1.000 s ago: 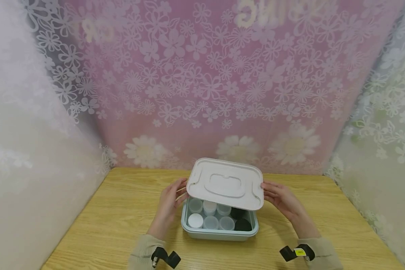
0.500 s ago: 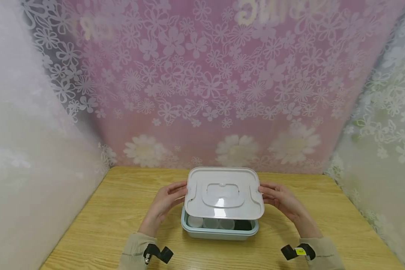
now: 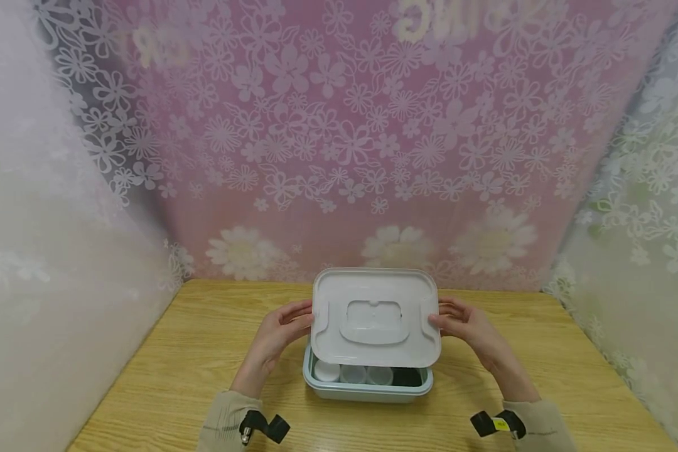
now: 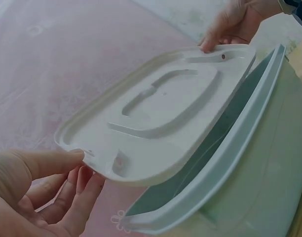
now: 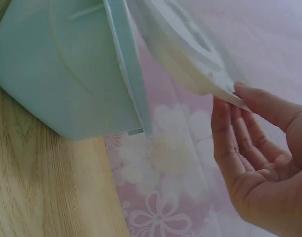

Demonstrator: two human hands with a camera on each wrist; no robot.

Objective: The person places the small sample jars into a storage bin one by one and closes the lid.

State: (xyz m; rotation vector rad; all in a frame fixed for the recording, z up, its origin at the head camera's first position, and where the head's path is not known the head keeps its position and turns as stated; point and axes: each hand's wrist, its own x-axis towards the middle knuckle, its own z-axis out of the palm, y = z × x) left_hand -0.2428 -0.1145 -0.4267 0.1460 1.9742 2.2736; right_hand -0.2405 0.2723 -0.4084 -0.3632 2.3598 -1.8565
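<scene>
A white plastic lid [image 3: 375, 351] with a raised oval ring is held above a pale blue storage box [image 3: 367, 394]. My left hand [image 3: 279, 333] pinches the lid's left edge between thumb and fingers. At the opposite edge, my right hand [image 3: 471, 329] pinches it the same way, thumb on top and fingers beneath. The lid tilts, its far edge higher, and covers the back of the box from the head view. In the front of the box show a white round cap [image 3: 327, 371], clear-topped containers [image 3: 353, 374] and a black one [image 3: 407, 376].
The box stands on a wooden table [image 3: 192, 389]. A pink flowered curtain [image 3: 339, 157] hangs behind the table, with pale sheets at both sides. A black strap camera mount [image 3: 264, 427] sits on each wrist.
The lid, first skewed and higher at the left, has straightened and come forward and lower over the box. Its far edge has since tipped up again. Both hands keep hold of it.
</scene>
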